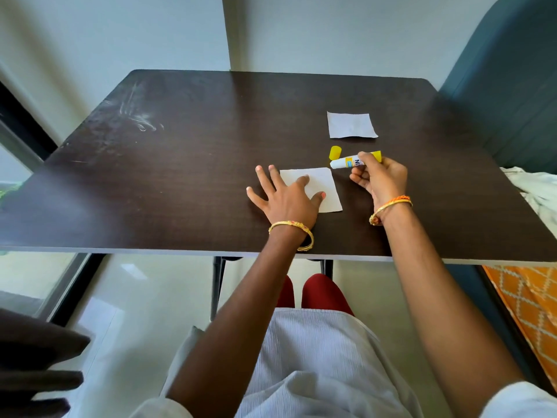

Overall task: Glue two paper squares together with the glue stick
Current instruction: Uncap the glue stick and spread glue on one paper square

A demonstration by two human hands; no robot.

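Across the middle of the view lies the dark bench [187, 164], wide and mostly bare, with pale scuffs toward its far left. Toward its near right sit the task's things. One paper square [322, 188] lies flat near the front edge, and the left hand [286, 200] rests on it with fingers spread, pressing its left part down, clasping nothing. A second paper square [351, 125] lies farther back and to the right, well apart from the first and untouched.

Just right of the near square, the right hand [379, 179] grips the glue stick [355, 159] by its yellow end, the uncapped white tip pointing left toward the paper, raised just off it. The yellow cap [335, 152] rests on the bench just behind the tip.

By my judgement, glue is about to go on the near square. Several things could go wrong. If the tip overruns the paper's free right edge, glue lands on the bench and the sheet may stick there. If the holding fingers ease, the stroke could drag or crumple the thin paper. Glue might also catch the thumb resting near the middle. The loose cap could roll away if knocked.
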